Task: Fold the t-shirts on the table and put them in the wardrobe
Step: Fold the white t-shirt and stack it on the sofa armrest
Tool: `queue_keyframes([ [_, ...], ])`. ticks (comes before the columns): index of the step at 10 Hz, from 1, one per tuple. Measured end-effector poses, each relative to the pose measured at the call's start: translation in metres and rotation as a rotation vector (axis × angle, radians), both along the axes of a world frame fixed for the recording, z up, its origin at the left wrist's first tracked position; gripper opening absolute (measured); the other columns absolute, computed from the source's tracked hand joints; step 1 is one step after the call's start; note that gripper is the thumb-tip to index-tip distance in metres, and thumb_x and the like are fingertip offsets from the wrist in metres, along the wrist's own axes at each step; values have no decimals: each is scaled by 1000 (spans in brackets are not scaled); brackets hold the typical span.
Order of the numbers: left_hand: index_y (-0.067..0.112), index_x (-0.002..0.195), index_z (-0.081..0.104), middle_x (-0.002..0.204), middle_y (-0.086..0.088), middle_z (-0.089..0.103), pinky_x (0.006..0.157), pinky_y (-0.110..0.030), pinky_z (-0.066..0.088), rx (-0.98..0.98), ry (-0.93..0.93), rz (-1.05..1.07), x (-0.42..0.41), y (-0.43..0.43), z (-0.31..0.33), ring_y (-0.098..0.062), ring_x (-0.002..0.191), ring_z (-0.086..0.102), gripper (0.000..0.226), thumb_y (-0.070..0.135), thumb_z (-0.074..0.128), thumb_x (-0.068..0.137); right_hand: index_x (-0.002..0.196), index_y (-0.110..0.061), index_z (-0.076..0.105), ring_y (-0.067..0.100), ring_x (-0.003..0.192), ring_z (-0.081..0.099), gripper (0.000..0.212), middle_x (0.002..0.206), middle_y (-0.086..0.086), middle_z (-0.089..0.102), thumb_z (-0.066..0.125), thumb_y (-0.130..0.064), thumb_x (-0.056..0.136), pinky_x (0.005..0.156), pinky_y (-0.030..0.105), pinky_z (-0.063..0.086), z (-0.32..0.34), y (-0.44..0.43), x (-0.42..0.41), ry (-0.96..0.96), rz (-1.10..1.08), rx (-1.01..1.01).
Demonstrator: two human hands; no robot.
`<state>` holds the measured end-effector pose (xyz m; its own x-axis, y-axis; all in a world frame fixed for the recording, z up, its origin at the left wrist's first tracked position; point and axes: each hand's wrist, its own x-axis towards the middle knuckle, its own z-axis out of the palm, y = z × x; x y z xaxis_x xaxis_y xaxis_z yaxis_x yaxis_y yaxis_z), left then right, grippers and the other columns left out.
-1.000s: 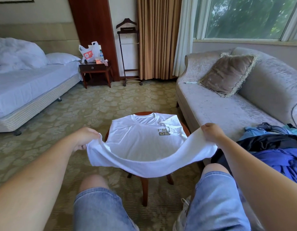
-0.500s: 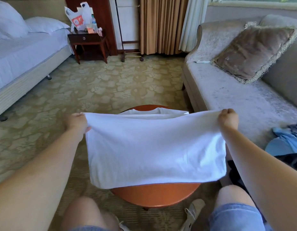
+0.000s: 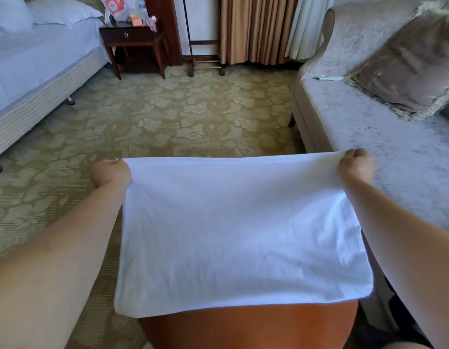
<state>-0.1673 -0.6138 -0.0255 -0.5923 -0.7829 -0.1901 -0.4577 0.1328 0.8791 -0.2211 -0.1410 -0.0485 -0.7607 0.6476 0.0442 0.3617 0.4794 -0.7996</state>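
A white t-shirt (image 3: 238, 235) is spread as a broad rectangle over the round wooden tabletop (image 3: 243, 326), of which only the near edge is left uncovered. Its long axis is set left to right, across the tabletop. Its far left corner is gripped by the left hand (image 3: 110, 172) with curled fingers, and its far right corner by the right hand (image 3: 355, 166). The far edge is stretched straight between them.
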Motion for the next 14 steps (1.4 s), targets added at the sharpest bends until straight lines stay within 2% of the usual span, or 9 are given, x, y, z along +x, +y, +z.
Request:
queue_keyframes([
  [1, -2, 137, 47, 134, -16, 57, 85, -32, 55, 56, 21, 15, -16, 8, -18, -26, 103, 62, 39, 13, 41, 102, 117, 1, 59, 43, 118, 51, 37, 122, 31, 57, 36, -21, 99, 96, 42, 40, -19, 1, -12, -51, 2, 21],
  [4, 2, 142, 42, 139, -12, 53, 75, -24, 49, 103, -81, 8, -42, -2, -59, -18, 98, 57, 41, 15, 39, 103, 109, -3, 61, 39, 109, 56, 36, 113, 25, 62, 35, -27, 99, 90, 41, 43, -60, -5, -43, -55, 12, 43],
  [5, 3, 140, 46, 130, -9, 57, 78, -26, 51, 51, -77, 15, -52, -10, -81, -23, 114, 61, 40, 14, 41, 101, 112, -4, 61, 39, 111, 55, 36, 116, 26, 62, 36, -27, 99, 91, 41, 43, -68, -4, -48, -64, 19, 67],
  [6, 12, 139, 50, 133, -8, 57, 102, -38, 46, -52, -63, -17, -49, -6, -94, -29, 124, 55, 45, 18, 54, 94, 132, -6, 51, 37, 126, 47, 43, 134, 22, 53, 36, -32, 102, 101, 39, 37, -72, -5, -47, -132, 31, 85],
  [7, 15, 150, 32, 152, -7, 38, 114, -39, 29, -263, -202, -209, -34, 9, -98, -28, 138, 38, 63, 30, 59, 95, 148, -13, 31, 34, 139, 29, 55, 152, 17, 31, 34, -42, 102, 112, 48, 25, -71, -13, -38, -221, 39, 131],
  [9, 14, 152, 28, 157, -13, 25, 118, -43, 21, -486, -320, -515, 9, 39, -92, -31, 145, 20, 69, 38, 56, 94, 146, -15, 33, 36, 138, 28, 55, 151, 17, 29, 43, -40, 98, 115, 50, 17, -57, -54, 12, -285, 251, 337],
  [10, 19, 153, 26, 160, -9, 16, 118, -46, 18, -594, -418, -625, 44, 62, -87, -29, 147, 14, 70, 47, 52, 94, 148, -19, 32, 31, 143, 20, 58, 155, 13, 24, 45, -43, 98, 117, 52, 14, -52, -76, 55, -378, 391, 386],
  [12, 29, 156, 3, 163, -3, -16, 118, -55, 0, -676, -646, -843, 111, 112, -81, -26, 149, -14, 77, 66, 32, 95, 155, -27, 14, 29, 149, -6, 73, 163, 7, -4, 30, -66, 95, 116, 58, 4, -73, -105, 154, -542, 720, 595],
  [14, 30, 155, -10, 158, -4, -30, 115, -62, -3, -659, -765, -943, 153, 125, -89, -29, 147, -22, 85, 75, 25, 91, 156, -29, 2, 28, 149, -14, 77, 163, 2, -15, 19, -70, 94, 118, 58, -1, -96, -98, 201, -539, 749, 622],
])
